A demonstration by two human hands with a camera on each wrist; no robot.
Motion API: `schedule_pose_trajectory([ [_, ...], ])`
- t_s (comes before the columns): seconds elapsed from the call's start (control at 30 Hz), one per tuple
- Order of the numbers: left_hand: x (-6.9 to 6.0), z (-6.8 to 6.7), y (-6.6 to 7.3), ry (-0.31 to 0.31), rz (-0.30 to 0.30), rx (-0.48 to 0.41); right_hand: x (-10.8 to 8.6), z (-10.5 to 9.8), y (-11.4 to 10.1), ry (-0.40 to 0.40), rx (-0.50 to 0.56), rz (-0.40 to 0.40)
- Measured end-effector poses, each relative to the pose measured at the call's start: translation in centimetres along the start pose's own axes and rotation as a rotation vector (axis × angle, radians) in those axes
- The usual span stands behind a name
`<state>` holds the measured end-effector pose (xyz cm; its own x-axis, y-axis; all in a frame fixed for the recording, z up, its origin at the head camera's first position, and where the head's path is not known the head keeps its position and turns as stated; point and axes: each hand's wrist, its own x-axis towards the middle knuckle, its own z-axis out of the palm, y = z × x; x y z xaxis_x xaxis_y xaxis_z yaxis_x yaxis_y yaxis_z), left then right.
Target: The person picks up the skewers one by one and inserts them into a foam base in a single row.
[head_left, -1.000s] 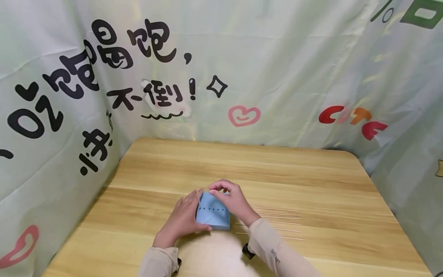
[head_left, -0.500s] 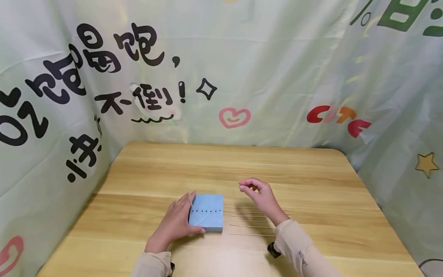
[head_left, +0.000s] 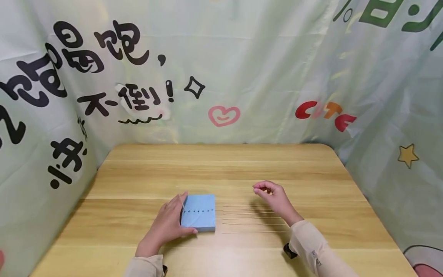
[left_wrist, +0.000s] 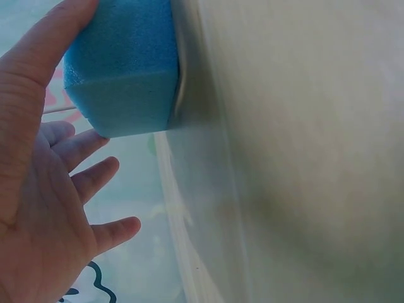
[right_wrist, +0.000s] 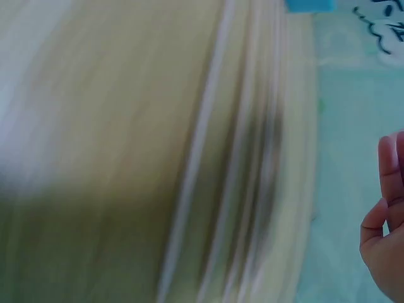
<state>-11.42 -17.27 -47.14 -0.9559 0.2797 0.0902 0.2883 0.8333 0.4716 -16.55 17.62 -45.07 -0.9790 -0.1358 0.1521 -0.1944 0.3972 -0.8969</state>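
Observation:
A blue foam block (head_left: 199, 221) with a row of small dark holes lies on the table. My left hand (head_left: 169, 221) holds it by its left side, thumb at the front and fingers at the back. In the left wrist view the thumb (left_wrist: 41, 47) lies along the blue block (left_wrist: 126, 69), the other fingers spread. One thin stick (head_left: 181, 201) stands tilted at the left end of the holes. My right hand (head_left: 277, 198) hovers above several thin sticks (head_left: 242, 232), fingers loosely bent, with nothing visible in them. The right wrist view shows only part of this hand (right_wrist: 385, 233).
The sticks lie roughly parallel on the wooden table (head_left: 138, 169), to the right of the block. A printed fabric curtain (head_left: 256, 69) encloses the table at the back and sides.
My right hand has moved away from the block's back edge, rightward over the sticks on the table. The left hand keeps holding the block. The head view has shifted slightly.

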Motion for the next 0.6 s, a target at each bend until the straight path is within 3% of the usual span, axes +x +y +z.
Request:
schedule_pose_trajectory([
  [0.2, -0.1, -0.4, -0.3, -0.003, -0.008, 0.017, 0.2, -0.2, 1.7, -0.111, -0.089, 0.021],
  [0.37, -0.2, -0.4, -0.3, -0.008, -0.003, 0.019, 0.1, 0.3, 2.8, -0.181, -0.064, 0.056],
  [0.6, 0.1, -0.2, -0.1, -0.007, 0.011, 0.012, 0.0, 1.1, 3.7, -0.189, -0.104, -0.026],
])
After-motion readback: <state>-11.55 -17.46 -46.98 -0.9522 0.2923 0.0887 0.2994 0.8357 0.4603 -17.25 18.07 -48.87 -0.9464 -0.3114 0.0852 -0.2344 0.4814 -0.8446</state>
